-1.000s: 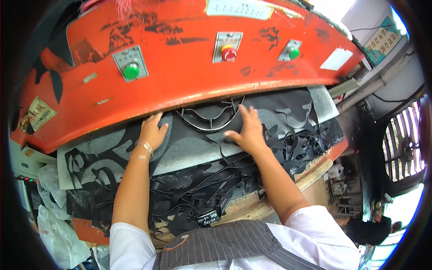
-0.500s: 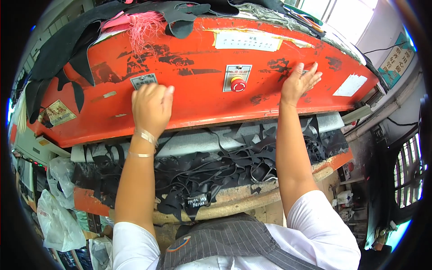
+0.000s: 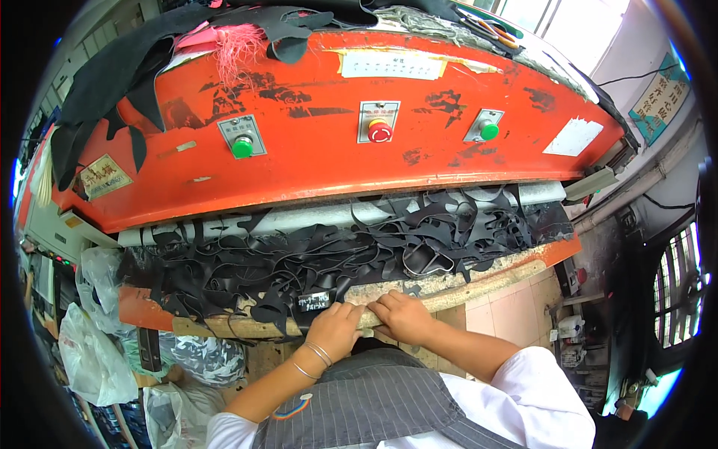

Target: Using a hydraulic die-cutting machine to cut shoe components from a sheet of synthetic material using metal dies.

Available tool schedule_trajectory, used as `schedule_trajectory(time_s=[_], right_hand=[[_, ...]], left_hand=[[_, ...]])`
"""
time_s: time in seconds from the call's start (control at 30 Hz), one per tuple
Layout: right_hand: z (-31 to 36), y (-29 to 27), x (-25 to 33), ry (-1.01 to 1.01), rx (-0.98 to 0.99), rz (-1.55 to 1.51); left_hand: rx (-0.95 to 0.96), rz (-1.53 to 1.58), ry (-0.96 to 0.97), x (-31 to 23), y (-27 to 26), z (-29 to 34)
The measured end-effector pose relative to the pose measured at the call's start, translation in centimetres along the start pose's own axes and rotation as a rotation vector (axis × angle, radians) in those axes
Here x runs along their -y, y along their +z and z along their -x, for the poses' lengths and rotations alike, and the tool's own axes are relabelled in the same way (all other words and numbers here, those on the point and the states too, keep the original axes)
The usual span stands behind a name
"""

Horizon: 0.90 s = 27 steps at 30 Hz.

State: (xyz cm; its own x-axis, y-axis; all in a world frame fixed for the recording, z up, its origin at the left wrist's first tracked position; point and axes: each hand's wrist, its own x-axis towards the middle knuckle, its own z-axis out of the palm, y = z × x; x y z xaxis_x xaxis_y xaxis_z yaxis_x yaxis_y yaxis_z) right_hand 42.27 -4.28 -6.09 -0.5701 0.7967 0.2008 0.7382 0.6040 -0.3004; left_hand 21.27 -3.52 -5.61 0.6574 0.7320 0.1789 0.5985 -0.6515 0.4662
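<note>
Both hands rest side by side on the front edge of the wooden board (image 3: 449,288) – the left hand (image 3: 334,329) with fingers curled down over the edge, the right hand (image 3: 404,316) lying flat, fingers together, the two touching. Just beyond them a heap of black scraps (image 3: 321,258) covers the board. Above it hangs the orange press head (image 3: 314,161) – two green buttons (image 3: 242,147) and a red button (image 3: 380,133) on its face

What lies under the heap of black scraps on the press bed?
At its front edge, the black scraps rest on a worn wooden board, where both hands rest. Further back, the heap hides whatever lies beneath.
</note>
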Motion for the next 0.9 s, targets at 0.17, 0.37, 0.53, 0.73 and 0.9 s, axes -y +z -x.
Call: schedule_trajectory(time_s=[0.17, 0.37, 0.53, 0.73, 0.9], right_hand=[[-0.3, 0.5, 0.2, 0.045, -0.012, -0.003], [-2.6, -2.3, -2.2, -0.023, 0.185, -0.067], [-11.9, -7.9, -8.9, -0.402, 0.431, -0.216], [-31.9, -6.4, -15.8, -0.716, -0.030, 0.210], [-38.9, -3.0, -18.8, -0.987, 0.173, 0.238]], left_hand=[[-0.061, -0.041, -0.128, -0.8, 0.2, -0.1], [0.080, 0.016, -0.208, 0.7, -2.1, -1.2], [0.493, 0.232, -0.156, 5.2, -8.8, -7.3], [-0.175, 0.091, -0.183, 17.9, -8.7, -16.7], [-0.247, -0.116, -0.235, 21.9, -5.6, -18.3]])
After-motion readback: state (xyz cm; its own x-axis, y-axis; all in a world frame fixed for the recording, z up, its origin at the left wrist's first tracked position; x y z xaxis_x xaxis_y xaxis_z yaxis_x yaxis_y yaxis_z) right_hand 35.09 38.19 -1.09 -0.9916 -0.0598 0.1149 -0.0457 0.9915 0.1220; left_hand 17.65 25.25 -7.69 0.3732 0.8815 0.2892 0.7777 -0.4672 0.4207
